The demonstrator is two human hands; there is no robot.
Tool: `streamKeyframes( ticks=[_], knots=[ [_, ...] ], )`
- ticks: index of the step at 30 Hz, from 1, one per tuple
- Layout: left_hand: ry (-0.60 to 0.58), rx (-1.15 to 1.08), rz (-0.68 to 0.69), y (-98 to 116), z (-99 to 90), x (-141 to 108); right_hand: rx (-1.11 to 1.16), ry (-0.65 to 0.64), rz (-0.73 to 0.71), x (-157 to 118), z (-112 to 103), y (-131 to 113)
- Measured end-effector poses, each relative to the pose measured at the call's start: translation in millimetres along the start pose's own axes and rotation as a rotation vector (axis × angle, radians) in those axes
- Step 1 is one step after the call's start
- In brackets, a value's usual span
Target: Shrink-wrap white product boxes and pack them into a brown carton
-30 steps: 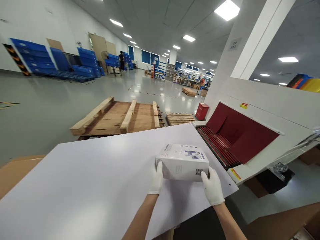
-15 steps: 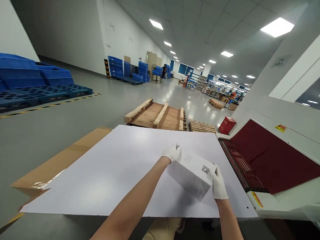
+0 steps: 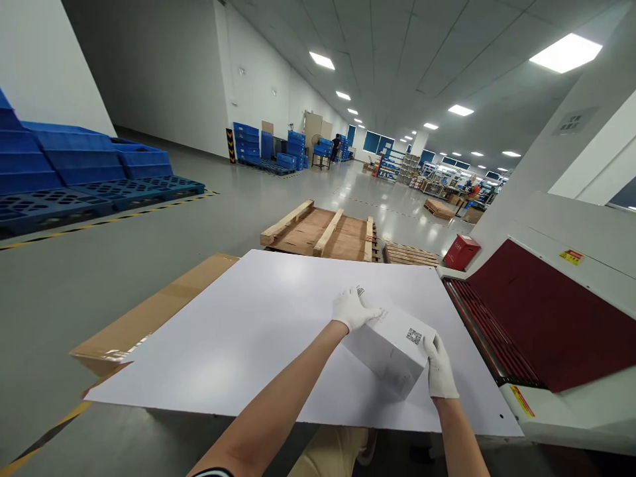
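Note:
A white carton (image 3: 390,348) with a QR code and small print is held tilted above a large white board (image 3: 238,344). My left hand (image 3: 352,308), in a white glove, grips the carton's far upper end. My right hand (image 3: 440,368), also gloved, holds its near right corner. One lower corner of the carton points down toward the board.
A white machine with a dark red opening (image 3: 546,318) and red rollers (image 3: 477,331) stands to the right. A brown cardboard box (image 3: 149,315) lies under the board's left side. Wooden pallets (image 3: 322,235), a red box (image 3: 462,252) and blue crates (image 3: 74,165) are on the floor beyond.
The carton was lifted from lying flat on the board and turned to a tilted pose. My left hand moved to its far end. The view swung to the left.

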State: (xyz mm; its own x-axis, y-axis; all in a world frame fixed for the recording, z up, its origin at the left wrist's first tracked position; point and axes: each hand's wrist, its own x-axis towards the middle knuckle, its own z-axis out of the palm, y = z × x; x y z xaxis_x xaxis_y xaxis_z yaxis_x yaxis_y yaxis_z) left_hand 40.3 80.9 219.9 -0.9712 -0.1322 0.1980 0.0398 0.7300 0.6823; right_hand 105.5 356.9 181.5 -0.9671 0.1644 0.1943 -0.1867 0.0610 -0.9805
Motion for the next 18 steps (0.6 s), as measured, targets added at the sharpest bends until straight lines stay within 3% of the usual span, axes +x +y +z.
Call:
streamKeyframes(
  ticks=[6,12,15,18],
  knots=[
    [-0.089,-0.501,-0.06,-29,0.5,27,0.017,0.004,0.008,-5,0,-3],
    [-0.101,-0.789,-0.228,-51,31.8,49,0.022,0.017,-0.01,-5,3,-9],
    [-0.078,-0.853,-0.249,-56,42.1,48,0.038,0.007,-0.027,-5,6,-8],
    [-0.081,-0.838,-0.239,-61,37.5,44,0.105,0.0,-0.011,-9,9,-7]
  ],
)
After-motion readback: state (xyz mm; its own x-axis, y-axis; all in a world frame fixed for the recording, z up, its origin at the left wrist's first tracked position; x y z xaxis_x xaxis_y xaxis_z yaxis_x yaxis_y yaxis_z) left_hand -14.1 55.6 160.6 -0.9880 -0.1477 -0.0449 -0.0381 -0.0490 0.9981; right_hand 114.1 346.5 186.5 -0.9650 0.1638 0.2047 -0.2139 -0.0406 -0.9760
